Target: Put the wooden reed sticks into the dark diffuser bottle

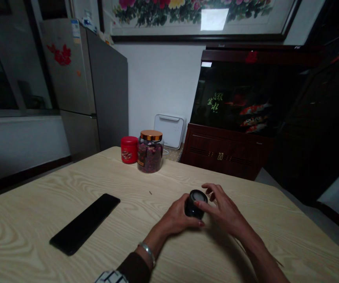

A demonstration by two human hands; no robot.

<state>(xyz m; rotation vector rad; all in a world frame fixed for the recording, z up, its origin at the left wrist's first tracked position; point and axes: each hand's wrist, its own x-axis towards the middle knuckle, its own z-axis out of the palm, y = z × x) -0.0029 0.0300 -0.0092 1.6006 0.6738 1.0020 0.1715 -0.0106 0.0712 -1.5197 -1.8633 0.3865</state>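
Observation:
A small dark round jar [195, 204] with a pale top stands on the light wooden table [69, 184]. My left hand [177, 218] is wrapped round the jar's left side, fingers curled against it. My right hand [221, 208] rests at the jar's right side, thumb on the rim and fingers loosely bent above the top. A silver bracelet [148, 251] sits on my left wrist.
A black phone [85, 223] lies flat to the left. At the table's far edge stand a red tin [129, 149] and a glass jar of dried petals with a copper lid [150, 151]. Behind are a fridge [83, 86], a white box [169, 130] and a fish tank [246, 98].

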